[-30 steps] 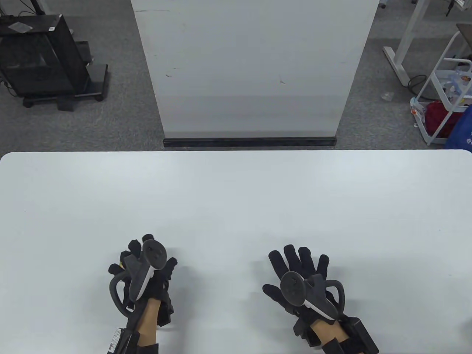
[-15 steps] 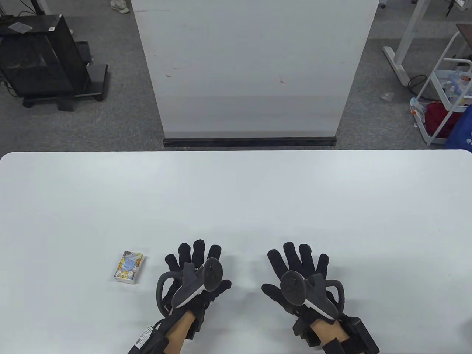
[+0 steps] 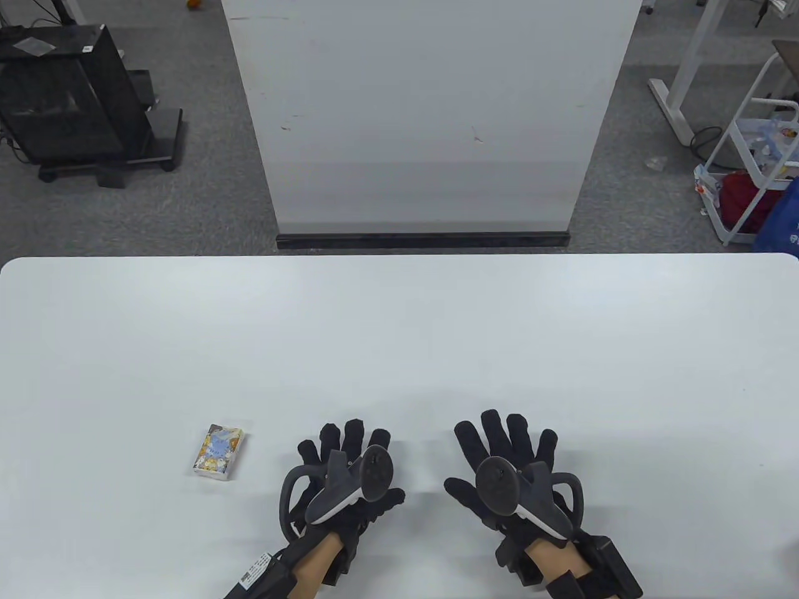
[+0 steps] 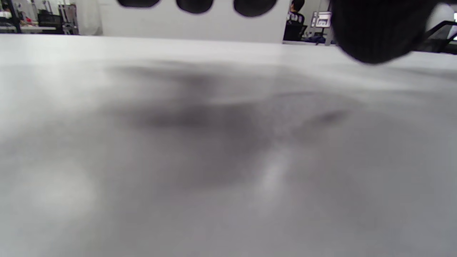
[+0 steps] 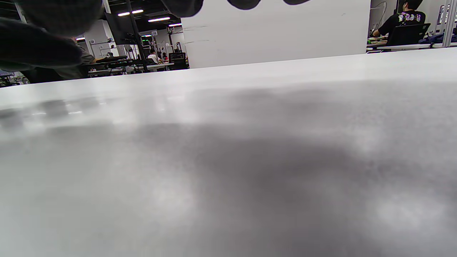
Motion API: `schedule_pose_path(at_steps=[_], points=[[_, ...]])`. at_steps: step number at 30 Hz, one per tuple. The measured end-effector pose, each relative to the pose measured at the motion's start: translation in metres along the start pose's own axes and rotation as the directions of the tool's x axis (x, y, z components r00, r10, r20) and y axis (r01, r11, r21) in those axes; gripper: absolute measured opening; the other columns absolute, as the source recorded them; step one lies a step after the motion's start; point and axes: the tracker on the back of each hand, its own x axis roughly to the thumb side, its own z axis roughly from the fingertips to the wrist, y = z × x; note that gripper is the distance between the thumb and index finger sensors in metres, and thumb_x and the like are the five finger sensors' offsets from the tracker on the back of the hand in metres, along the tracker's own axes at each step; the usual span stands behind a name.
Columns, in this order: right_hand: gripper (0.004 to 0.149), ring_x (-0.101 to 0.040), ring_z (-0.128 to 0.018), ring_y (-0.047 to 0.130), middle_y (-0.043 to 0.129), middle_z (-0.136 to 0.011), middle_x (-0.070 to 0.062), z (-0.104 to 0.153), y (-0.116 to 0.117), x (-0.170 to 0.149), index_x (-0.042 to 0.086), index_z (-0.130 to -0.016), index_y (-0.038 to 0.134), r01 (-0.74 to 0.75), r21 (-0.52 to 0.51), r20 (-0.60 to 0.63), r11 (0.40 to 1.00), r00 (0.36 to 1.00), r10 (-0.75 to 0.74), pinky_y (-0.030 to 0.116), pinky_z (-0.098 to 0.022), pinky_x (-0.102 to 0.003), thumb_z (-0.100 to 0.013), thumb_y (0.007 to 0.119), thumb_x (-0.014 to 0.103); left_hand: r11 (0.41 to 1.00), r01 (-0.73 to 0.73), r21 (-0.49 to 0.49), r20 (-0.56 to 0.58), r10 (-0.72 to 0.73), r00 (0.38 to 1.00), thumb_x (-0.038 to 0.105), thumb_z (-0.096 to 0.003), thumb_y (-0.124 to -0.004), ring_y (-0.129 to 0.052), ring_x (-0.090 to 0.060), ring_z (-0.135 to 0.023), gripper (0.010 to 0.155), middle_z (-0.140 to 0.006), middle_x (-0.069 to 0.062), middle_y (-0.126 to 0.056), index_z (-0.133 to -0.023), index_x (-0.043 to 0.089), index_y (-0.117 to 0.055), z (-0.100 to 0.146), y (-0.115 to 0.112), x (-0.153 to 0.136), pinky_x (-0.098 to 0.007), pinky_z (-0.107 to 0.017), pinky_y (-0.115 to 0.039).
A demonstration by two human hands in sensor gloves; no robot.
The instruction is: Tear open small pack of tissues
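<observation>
We see the small tissue pack [image 3: 217,452] lying flat on the white table [image 3: 399,337], near the table's near edge and left of centre. Its printed face, blue and yellow, points up, and its long side runs roughly from near to far with a slight lean to the right.

Our left hand [image 3: 346,477] rests palm down on the table just to the right of the pack, with a clear strip of bare tabletop between them; it does not touch the pack. Its fingers [image 3: 352,433] are spread and extended toward the far side, and it holds nothing. Our right hand [image 3: 505,471] lies palm down further right, well apart from the pack, fingers likewise splayed and empty.

In the left wrist view only dark fingertips [image 4: 194,4] show at the top edge over blurred tabletop, and the pack is out of sight. The right wrist view shows the same: fingertips [image 5: 246,3] above bare table.
</observation>
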Motion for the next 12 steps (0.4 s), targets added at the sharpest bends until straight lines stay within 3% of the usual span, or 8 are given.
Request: schedule_pose_path(at_steps=[12], points=[[0.086,-0.045,-0.114,0.033,0.033,-0.127,-0.004,0.0003,0.0004,0.0014,0.040,-0.119,0.042,-0.005,-0.006,0.004,1.000,1.000,0.005,0.024,-0.072,-0.076,-0.044,0.068,0.073,0.999,0.049,0.003,-0.003,-0.049,0.999,0.067,-0.0429,-0.074,-0.028,-0.056,-0.110,0.088,-0.122,-0.013,-0.025,-0.113,0.034,-0.032,0.0005,-0.0017,0.0045,-0.077,-0.073,-0.025]])
